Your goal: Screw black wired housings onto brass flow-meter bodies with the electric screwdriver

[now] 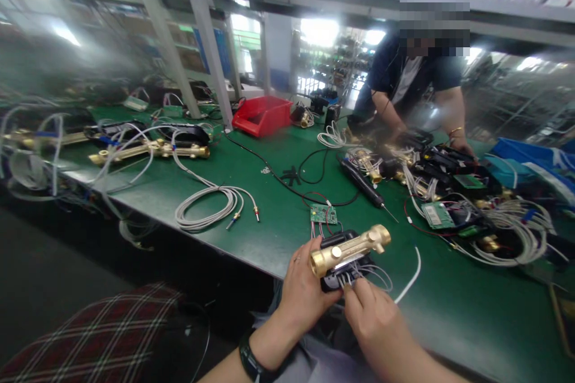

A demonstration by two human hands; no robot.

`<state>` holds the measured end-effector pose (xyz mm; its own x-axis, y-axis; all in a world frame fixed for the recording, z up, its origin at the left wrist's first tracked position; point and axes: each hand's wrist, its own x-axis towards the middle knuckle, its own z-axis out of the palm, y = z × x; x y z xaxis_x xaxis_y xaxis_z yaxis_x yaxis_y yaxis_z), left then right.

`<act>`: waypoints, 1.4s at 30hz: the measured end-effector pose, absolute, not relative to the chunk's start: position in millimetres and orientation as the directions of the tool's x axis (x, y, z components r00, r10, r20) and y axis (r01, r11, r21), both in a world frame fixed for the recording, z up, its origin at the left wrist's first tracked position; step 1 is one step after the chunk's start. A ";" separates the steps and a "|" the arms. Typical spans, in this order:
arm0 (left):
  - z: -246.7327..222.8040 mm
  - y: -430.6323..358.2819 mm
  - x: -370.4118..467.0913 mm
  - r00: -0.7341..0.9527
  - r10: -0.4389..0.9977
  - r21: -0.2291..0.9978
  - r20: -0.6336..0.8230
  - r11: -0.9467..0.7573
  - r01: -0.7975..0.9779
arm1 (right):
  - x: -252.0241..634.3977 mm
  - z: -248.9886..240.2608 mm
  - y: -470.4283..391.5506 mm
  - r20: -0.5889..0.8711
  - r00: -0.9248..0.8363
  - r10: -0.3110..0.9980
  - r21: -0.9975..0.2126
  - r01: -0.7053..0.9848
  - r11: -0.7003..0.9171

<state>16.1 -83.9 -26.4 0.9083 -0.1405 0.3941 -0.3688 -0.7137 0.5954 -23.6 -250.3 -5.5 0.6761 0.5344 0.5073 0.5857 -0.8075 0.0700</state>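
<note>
At the table's near edge, my left hand (300,284) is wrapped round the side of a black plastic housing (330,282). A brass pipe fitting (350,249) lies across this housing, its threaded end toward my left hand. My right hand (375,311) pinches thin grey wires (345,280) at the housing's near side; the fingertips partly cover them. A green circuit board (323,213), joined to the housing by thin wires, rests on the table just beyond. More grey cable loops out to the right of the housing.
A black electric screwdriver (362,182) lies ahead on the green table (269,239). Left of it are a coiled grey cable (209,206) and brass fittings (153,152). A red bin (262,116) stands behind. Across the table, a person (413,84) handles crowded assemblies at the right.
</note>
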 end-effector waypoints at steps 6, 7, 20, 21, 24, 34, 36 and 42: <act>-28.2 -81.7 18.5 0.908 -0.161 0.556 0.386 -0.745 -0.368 | -23.8 -46.6 -263.0 0.662 0.600 0.449 -0.041 0.627 -0.778; -29.6 -81.0 19.2 0.903 -0.169 0.540 0.396 -0.752 -0.378 | -23.1 -51.8 -262.5 0.685 0.614 0.393 -0.120 0.626 -0.770; -38.7 -78.2 22.7 0.836 -0.256 0.419 0.486 -0.771 -0.479 | -22.1 -42.8 -251.3 0.683 0.687 0.250 -0.397 0.635 -0.662; -39.0 -78.0 22.7 0.838 -0.255 0.418 0.483 -0.774 -0.476 | -21.5 -41.6 -251.3 0.686 0.675 0.271 -0.380 0.651 -0.658; -39.1 -77.9 23.0 0.847 -0.259 0.423 0.464 -0.775 -0.469 | -22.2 -41.4 -255.6 0.685 0.657 0.315 -0.329 0.665 -0.670; -36.0 -73.4 21.9 0.867 -0.299 0.410 0.398 -0.788 -0.460 | -30.2 -63.8 -260.9 0.666 0.664 0.340 -0.123 0.547 -0.828; -37.1 -77.4 20.9 0.871 -0.275 0.396 0.408 -0.806 -0.440 | -29.6 -64.0 -258.2 0.661 0.679 0.319 -0.159 0.542 -0.825; -45.1 -97.2 22.0 0.854 -0.143 0.350 0.500 -0.869 -0.350 | -27.8 -46.2 -266.0 0.709 0.632 0.314 -0.268 0.653 -0.708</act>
